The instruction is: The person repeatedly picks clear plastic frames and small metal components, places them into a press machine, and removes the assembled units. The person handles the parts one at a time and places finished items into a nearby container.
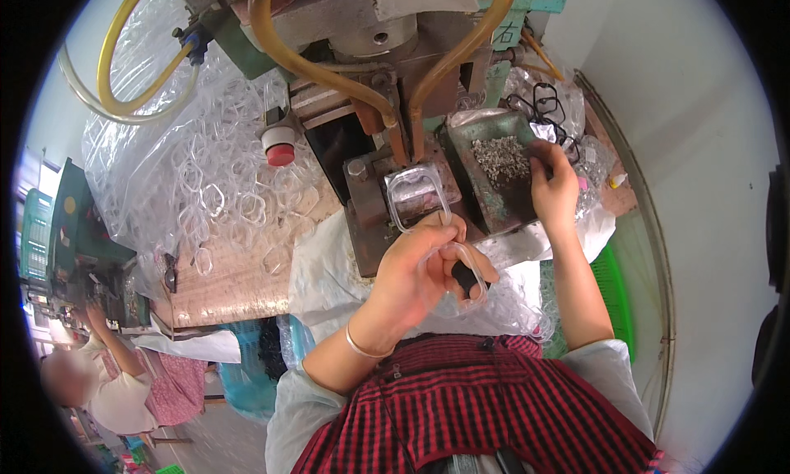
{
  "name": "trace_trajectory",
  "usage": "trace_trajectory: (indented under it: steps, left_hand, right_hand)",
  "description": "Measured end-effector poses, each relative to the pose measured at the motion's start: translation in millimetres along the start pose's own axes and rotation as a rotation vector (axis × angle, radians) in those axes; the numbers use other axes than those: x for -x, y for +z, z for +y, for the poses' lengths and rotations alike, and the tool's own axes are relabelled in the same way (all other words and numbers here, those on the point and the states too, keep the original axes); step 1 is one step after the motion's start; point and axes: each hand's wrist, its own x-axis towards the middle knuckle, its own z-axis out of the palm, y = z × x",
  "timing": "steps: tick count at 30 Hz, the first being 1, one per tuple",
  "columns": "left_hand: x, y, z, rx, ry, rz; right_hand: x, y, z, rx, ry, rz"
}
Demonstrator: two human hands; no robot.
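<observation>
My left hand is closed on a clear plastic eyeglass frame. One rim of it reaches over the metal fixture of the press, while the other hangs by my fingers. A black wrap covers part of a finger on that hand. To the right, my right hand is at the edge of a worn green metal tray, with thumb and fingers drawn together. Small metal pieces lie heaped in the tray. Whatever is between those right fingertips is too small to make out.
Yellow hoses loop down over the press. Left of it is a red push button, beside a heap of clear frames on the wooden table. Black eyeglass frames lie behind the tray. Another person sits far left.
</observation>
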Motion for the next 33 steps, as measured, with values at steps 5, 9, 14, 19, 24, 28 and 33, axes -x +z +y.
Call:
trace_trajectory:
  steps: [5, 9, 14, 19, 24, 28, 33]
  left_hand:
    - [-1, -5, -1, 0.005, -0.010, -0.039]
    - [3, -11, -1, -0.113, -0.042, -0.065]
    - [65, -48, -5, -0.552, 0.235, -0.060]
    - [128, -109, 54, -1.410, 0.887, 1.138]
    - [119, -165, 58, -1.978, 0.712, 1.092]
    - [112, -212, 56, -2.037, 0.579, 0.752]
    - [132, -250, 76, -1.977, 0.542, 0.487]
  right_hand:
    - [34, -4, -12, 0.275, -0.130, -0.128]
    - [32, 4, -16, 0.440, -0.207, -0.129]
    - [37, 13, -8, 0.406, -0.195, -0.081]
    - [31, 10, -26, 0.188, -0.201, 0.013]
    - [16, 32, -32, 0.137, -0.248, -0.073]
    - [29, 19, -9, 0.263, -0.213, -0.060]
    - [55, -26, -3, 0.041, 0.087, -0.001]
